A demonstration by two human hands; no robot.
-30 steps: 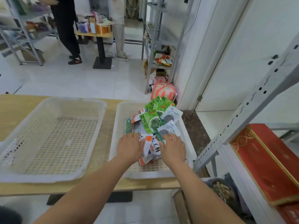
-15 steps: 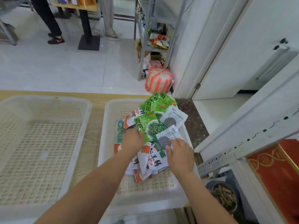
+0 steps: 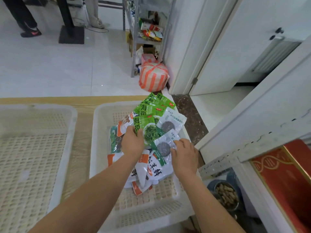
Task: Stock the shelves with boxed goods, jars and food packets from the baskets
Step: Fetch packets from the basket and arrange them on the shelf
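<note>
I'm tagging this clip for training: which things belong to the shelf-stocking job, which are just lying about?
Job: food packets, full basket, empty basket, left hand, right hand, shelf frame.
Lying about: striped bag, bowl of peanuts, black table base.

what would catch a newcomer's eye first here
Bright green kelp packets top a heap of food packets in the white mesh basket at centre, with the left hand and right hand both on the heap. Then the red gold-trimmed box at lower right.
</note>
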